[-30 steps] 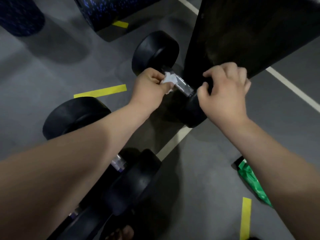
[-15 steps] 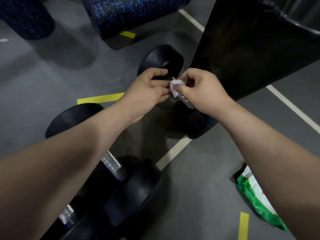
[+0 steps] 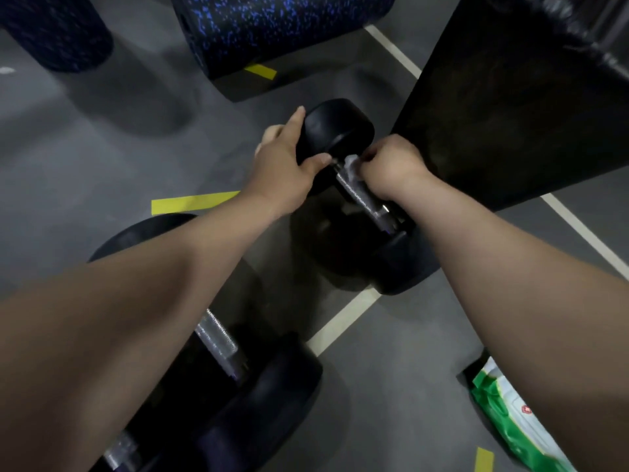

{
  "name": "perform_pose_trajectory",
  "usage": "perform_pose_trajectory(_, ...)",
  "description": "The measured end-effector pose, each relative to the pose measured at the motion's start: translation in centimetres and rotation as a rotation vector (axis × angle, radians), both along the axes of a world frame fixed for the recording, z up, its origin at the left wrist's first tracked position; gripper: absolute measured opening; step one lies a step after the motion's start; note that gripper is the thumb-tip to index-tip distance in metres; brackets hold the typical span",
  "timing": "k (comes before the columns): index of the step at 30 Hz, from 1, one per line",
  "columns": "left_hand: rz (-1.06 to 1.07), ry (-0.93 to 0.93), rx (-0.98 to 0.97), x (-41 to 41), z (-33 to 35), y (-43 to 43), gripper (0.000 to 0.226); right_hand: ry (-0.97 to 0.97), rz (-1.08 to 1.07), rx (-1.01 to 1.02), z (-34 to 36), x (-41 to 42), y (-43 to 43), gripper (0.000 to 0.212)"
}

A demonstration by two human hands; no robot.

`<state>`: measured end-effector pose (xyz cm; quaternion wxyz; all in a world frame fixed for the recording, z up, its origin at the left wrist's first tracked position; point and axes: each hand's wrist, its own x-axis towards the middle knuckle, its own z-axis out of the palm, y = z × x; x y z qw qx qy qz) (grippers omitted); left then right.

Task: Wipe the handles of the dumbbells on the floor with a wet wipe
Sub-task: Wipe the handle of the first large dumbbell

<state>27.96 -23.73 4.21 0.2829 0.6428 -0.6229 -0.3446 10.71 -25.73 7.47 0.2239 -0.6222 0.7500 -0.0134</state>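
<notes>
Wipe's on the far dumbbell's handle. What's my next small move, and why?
Probably slide the right grip, holding the wipe, down the handle toward the near weight: the wipe sits at the handle's far end, the rest of the handle shows bare, and the left grip holds the far weight steady.

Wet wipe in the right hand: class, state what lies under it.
Under the wet wipe lies the far dumbbell's metal handle, bare nearer the camera. The stretch beneath the wipe and right hand is covered.

Now right hand holds wet wipe; left hand grips dumbbell head.
</notes>
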Motion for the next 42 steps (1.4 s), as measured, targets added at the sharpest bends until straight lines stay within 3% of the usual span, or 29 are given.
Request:
perform_pose_trajectory(6, 0.013, 0.015, -0.017, 0.3, -0.4, 1.1, 0.077, -0.146, -0.23, 0.105, -2.4, -0.6, -1.7, 0.035)
perform_pose_trajectory(12, 0.017, 0.016, 0.008, 0.6, -0.4, 1.5, 0.077, -0.6, -0.336, 0.162, -2.3, -1.2, -1.3, 0.013)
perform_pose_trajectory(15, 0.013, 0.01, 0.01, 0.8, -0.4, 1.7, 0.077, -0.545, -0.283, 0.173, -2.8, -0.9, -1.1, 0.034)
perform_pose_trajectory(19, 0.011, 0.005, 0.001, 0.8, -0.5, 1.9, 0.077, -0.436, -0.252, 0.235, -3.4, -0.7, -1.0, 0.016)
perform_pose_trajectory(27, 0.006, 0.018, -0.003, 0.9, -0.9, 1.8, 0.078, -0.802, -0.365, 0.349, -1.5, -1.3, -1.4, 0.02)
perform_pose_trajectory(36, -0.001, -0.001, 0.001, 0.9, -1.0, 1.6, 0.077, -0.777, -0.317, 0.172, -0.8, -1.4, -0.7, 0.014)
perform_pose_trajectory(42, 0.007, -0.007, -0.005, 1.0, -0.9, 1.7, 0.077, -0.447, -0.196, -0.091, 0.9, -1.5, 0.4, 0.022)
